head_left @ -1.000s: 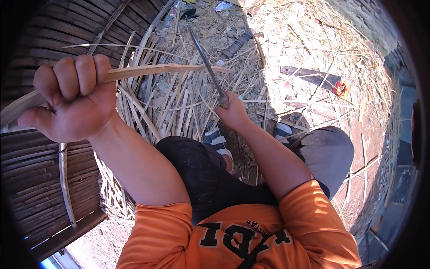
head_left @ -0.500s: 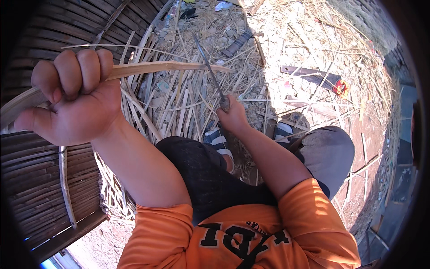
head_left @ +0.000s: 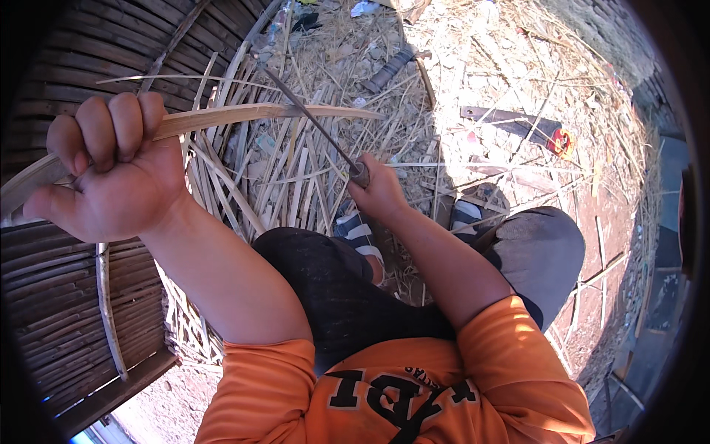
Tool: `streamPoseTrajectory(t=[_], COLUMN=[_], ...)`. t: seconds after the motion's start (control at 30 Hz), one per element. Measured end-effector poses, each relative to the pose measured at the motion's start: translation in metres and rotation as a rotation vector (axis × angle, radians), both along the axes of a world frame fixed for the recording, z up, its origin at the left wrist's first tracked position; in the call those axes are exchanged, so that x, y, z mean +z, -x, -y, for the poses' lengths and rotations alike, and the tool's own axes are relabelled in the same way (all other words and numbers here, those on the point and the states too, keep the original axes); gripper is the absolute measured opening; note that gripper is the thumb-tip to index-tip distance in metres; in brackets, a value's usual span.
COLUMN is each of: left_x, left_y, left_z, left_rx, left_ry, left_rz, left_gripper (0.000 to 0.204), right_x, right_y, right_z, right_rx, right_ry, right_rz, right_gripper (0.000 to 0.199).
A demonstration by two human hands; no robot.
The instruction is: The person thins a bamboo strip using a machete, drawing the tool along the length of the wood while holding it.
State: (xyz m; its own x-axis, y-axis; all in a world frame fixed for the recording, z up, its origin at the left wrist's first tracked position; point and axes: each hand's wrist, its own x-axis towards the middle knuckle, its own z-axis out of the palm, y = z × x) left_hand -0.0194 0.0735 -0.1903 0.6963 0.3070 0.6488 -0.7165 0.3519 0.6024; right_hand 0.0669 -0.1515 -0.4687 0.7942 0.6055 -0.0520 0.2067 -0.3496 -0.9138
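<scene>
Raised at the left, my left hand (head_left: 118,166) is closed around a long, pale bamboo strip (head_left: 214,117). One end of the strip curves past the hand to the left rim; the other tapers off to the right over the littered ground. Lower and near the middle, my right hand (head_left: 379,186) grips the short handle of a long, narrow knife (head_left: 319,128). Its dark blade slants up and left, crossing the strip right of my left hand. Whether blade and strip touch, I cannot tell.
Split bamboo strips (head_left: 302,185) lie heaped beyond my knees. A slatted bamboo wall (head_left: 70,288) stands close on the left. A handsaw (head_left: 514,120) with an orange-and-black handle lies at the right, and a dark, thick-handled tool (head_left: 390,72) rests farther off among shavings.
The knife has moved left along the strip, its blade now leaning further left. My right hand has shifted slightly left. My left hand, still holding the strip, has moved a little left.
</scene>
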Motion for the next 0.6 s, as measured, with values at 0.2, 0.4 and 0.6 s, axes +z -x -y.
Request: streamPoseTrajectory(t=[0.2, 0.4, 0.6], left_x=[-0.004, -0.002, -0.004], left_y=[0.009, 0.005, 0.001], left_z=[-0.021, -0.016, -0.009], left_rx=[0.162, 0.068, 0.135], left_ry=[0.014, -0.011, -0.013], left_rz=[-0.032, -0.013, -0.002], left_gripper=[0.074, 0.074, 0.071], right_x=[-0.027, 0.089, 0.091], right_y=[-0.007, -0.002, -0.012], right_z=[0.016, -0.028, -0.018], right_rx=[-0.124, 0.146, 0.208], right_ry=[0.219, -0.105, -0.093], right_rz=[-0.212, -0.044, -0.236], right_gripper=[0.040, 0.036, 0.032])
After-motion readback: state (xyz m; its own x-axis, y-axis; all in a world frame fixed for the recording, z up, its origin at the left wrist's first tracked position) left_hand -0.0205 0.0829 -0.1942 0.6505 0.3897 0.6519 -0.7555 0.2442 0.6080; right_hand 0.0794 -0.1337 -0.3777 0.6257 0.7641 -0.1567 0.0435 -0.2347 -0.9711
